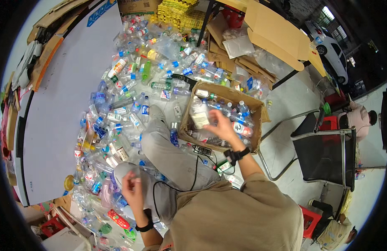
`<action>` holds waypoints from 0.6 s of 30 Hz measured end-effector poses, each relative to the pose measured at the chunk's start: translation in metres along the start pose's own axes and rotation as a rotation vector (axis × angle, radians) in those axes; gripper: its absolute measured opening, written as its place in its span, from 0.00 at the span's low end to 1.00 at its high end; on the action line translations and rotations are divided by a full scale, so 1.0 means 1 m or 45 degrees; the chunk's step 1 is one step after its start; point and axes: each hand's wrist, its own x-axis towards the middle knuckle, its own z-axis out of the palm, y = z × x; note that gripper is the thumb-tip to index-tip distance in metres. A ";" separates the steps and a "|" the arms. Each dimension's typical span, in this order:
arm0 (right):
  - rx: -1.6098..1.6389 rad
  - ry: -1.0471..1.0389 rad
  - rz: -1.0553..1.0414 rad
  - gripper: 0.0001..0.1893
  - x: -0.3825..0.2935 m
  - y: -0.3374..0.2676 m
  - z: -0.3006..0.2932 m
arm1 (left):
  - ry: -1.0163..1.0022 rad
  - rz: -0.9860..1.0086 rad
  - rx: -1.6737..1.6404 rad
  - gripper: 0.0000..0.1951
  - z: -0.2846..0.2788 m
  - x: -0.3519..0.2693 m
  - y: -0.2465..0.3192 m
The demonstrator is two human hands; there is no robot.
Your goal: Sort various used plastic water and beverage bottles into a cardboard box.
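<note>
Over the cardboard box [184,127], my right hand [223,125] has its thumb and fingers spread apart. A clear plastic bottle with a pale label [199,114] is right at the fingertips, its neck pointing away from me; the fingers are not wrapped around it. Several plastic bottles lie inside the box, among them one with a white and red label [242,129]. My left hand [132,188] is raised beside my bent knee [126,171], fingers loosely curled and blurred. Nothing is plainly visible in it. Black bands circle both wrists.
Loose plastic bottles [118,117] cover the floor ahead and to the left, beside a large pale panel [71,94]. A black cable [174,189] crosses my lap. To the right stands a metal-framed chair [322,147]; a table [275,34] is beyond the box. Two people sit farther right.
</note>
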 end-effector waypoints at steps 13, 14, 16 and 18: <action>-0.946 -0.544 0.443 0.31 0.040 0.180 0.057 | 0.463 -0.543 0.326 0.17 -0.135 -0.077 -0.210; -0.932 -0.532 0.393 0.31 0.038 0.181 0.061 | 0.426 -0.721 0.309 0.17 -0.138 -0.087 -0.220; -0.968 -0.526 0.416 0.30 0.032 0.185 0.066 | 0.459 -0.728 0.309 0.16 -0.137 -0.105 -0.234; -0.987 -0.524 0.427 0.30 0.027 0.189 0.069 | 0.504 -0.900 0.223 0.15 -0.134 -0.119 -0.241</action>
